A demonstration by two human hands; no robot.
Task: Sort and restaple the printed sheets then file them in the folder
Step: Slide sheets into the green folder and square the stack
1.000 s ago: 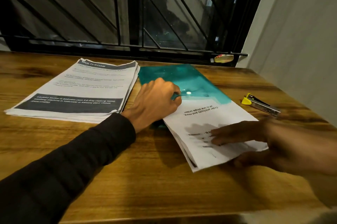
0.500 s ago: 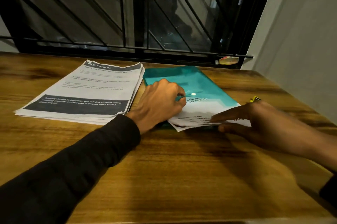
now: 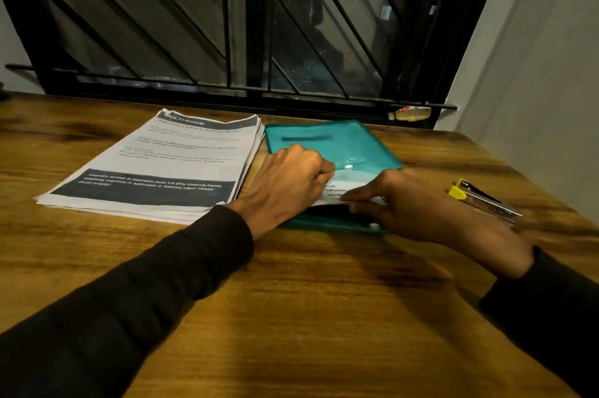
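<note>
A wooden table (image 3: 291,316) stands against a dark barred window (image 3: 227,25), with a pale wall on the right. On the table's left lies the largest thing, a thick stack (image 3: 155,164) of printed sheets, flat and face up, its long axis running away from the person. Just beside it on the right lies the teal folder (image 3: 356,144), translucent and glossy, its long axis also pointing toward the window and its mouth at the near end. A small set of sheets (image 3: 337,191) is mostly inside, with only a white strip of print showing at the mouth, between the two hands. The left hand (image 3: 285,183) is curled, fingers pinching the folder's upper flap at its near edge. The right hand (image 3: 418,203) lies lower, fingers extended against the sheets' near edge, so the way in runs straight ahead of those fingertips; it is the nearer hand for pushing. A yellow-tipped stapler (image 3: 483,200) lies right of the folder, untouched.
</note>
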